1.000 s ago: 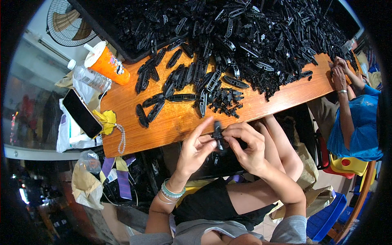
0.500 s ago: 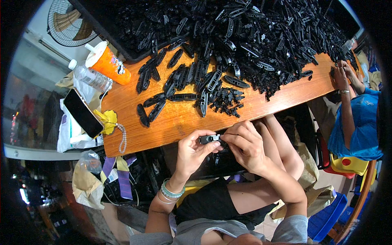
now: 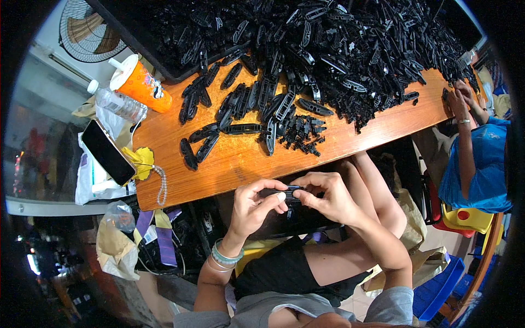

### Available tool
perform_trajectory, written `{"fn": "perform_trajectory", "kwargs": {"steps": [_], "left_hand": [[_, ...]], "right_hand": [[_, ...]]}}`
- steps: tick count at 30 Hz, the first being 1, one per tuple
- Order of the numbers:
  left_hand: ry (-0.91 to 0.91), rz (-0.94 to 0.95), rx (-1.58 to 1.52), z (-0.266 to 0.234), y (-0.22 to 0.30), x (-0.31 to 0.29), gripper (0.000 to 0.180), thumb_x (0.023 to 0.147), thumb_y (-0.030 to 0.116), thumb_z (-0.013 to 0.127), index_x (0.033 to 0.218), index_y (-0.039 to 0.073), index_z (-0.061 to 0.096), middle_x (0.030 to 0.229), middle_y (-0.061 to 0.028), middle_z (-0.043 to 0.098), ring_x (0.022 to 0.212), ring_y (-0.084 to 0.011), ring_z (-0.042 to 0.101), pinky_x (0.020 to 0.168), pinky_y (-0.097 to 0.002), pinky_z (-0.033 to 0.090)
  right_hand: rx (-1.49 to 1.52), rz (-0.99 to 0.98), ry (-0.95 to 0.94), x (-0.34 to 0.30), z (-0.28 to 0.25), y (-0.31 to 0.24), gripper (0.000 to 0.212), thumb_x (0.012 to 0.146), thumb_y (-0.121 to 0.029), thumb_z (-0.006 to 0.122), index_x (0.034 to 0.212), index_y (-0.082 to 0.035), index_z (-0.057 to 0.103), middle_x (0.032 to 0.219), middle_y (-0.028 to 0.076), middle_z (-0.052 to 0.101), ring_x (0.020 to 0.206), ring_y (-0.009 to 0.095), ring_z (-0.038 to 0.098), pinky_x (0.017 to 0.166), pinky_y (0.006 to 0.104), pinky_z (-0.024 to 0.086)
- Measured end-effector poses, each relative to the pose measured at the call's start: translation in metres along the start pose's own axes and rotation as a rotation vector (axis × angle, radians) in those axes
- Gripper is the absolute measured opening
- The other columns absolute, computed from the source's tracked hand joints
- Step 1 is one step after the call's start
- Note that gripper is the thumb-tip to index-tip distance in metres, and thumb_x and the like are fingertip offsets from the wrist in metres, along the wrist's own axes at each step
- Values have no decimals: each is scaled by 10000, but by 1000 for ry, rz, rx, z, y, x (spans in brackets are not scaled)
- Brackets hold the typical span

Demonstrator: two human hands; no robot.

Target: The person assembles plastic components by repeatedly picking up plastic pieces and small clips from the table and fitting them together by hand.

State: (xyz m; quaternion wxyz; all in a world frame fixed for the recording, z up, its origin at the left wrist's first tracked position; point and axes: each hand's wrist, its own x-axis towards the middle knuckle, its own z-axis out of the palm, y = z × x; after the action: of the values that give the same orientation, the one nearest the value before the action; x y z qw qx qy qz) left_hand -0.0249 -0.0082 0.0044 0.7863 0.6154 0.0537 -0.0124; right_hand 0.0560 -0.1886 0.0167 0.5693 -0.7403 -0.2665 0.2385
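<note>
Just off the table's front edge, both my hands pinch one small black plastic part (image 3: 288, 193), partly covered by fingers. My left hand (image 3: 254, 206) grips its left end between thumb and fingers. From the other side, my right hand (image 3: 330, 198) is closed on its right end, thumb below and index finger above. Beyond them on the wooden table (image 3: 229, 169) lie several long oval black plastic pieces (image 3: 243, 129) and a little heap of tiny black pieces (image 3: 302, 134).
A large heap of black plastic parts (image 3: 355, 60) covers the table's back. To the left are an orange cup (image 3: 143, 87), a clear bottle (image 3: 120, 104) and a phone (image 3: 108, 152). At the far right, another person's hands (image 3: 461, 101) work by the table.
My right hand has turned, with its thumb and index finger now along the black part. The part looks level and dark, its bright metallic-looking end no longer showing.
</note>
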Motion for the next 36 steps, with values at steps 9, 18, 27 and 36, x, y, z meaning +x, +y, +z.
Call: {"fn": "perform_trajectory", "kwargs": {"steps": [9, 18, 27, 36], "left_hand": [[-174, 444, 531, -23, 1, 20, 129, 862, 43, 589, 946, -25, 658, 922, -127, 662, 739, -159, 643, 662, -245, 502], [476, 279, 1167, -7, -10, 79, 299, 766, 265, 721, 777, -17, 621, 667, -96, 556, 540, -252, 530, 520, -366, 423], [560, 421, 858, -12, -26, 61, 202, 777, 67, 704, 875, -12, 546, 676, -47, 557, 540, -76, 484, 476, -223, 392], [614, 286, 812, -2, -14, 46, 231, 767, 50, 707, 854, 3, 498, 689, -81, 544, 525, -153, 514, 475, -272, 410]], "right_hand": [[-88, -111, -127, 9, -16, 11, 131, 817, -97, 651, 889, 10, 673, 805, 139, 659, 693, 224, 631, 630, 305, 493], [-700, -277, 500, 56, -48, 40, 183, 769, -18, 633, 952, -8, 636, 973, 145, 559, 912, 312, 542, 782, 380, 451], [-595, -338, 643, 56, -47, 51, 143, 755, -10, 650, 896, 4, 626, 884, 132, 574, 842, 297, 546, 748, 373, 435], [-343, -236, 460, 38, -18, 27, 153, 791, -7, 636, 942, -6, 659, 822, 150, 637, 731, 282, 623, 665, 305, 485]]}}
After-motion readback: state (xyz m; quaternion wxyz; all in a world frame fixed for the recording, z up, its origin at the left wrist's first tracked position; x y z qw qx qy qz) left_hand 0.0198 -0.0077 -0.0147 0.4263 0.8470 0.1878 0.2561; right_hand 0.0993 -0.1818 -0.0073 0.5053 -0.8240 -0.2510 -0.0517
